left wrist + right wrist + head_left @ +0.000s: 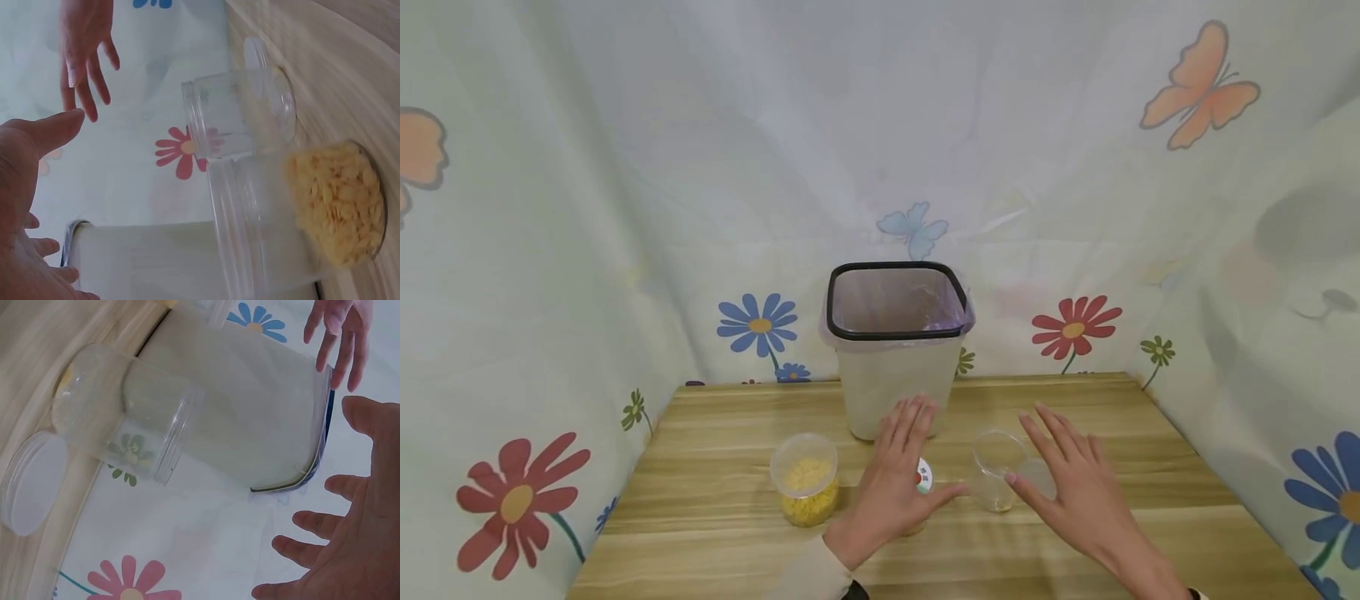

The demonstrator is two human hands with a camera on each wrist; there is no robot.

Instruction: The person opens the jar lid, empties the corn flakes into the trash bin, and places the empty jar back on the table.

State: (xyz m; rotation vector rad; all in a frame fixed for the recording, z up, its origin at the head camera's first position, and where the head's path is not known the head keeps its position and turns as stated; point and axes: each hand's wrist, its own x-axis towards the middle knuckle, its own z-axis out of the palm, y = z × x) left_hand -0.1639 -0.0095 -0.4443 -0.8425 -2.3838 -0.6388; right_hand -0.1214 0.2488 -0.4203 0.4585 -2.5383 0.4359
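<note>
My left hand [895, 487], fingers straight, hovers over a jar with a round printed label [924, 477] on top, mostly hidden beneath it. Left of it stands a clear jar of yellow pieces [808, 487]. In the left wrist view, a clear jar part-filled with pale yellow pieces [337, 203] is close to the camera. My right hand [1082, 496] is spread in the air beside a clear, nearly empty jar [997, 475]. Behind its fingers lies a pale round lid [34, 484] on the table. Neither hand holds anything.
A white bin [891, 383] with a black rim and a thin purple liner stands at the back of the wood-grain table [715, 475]. A curtain [760, 167] printed with flowers and butterflies surrounds the table at the back and sides.
</note>
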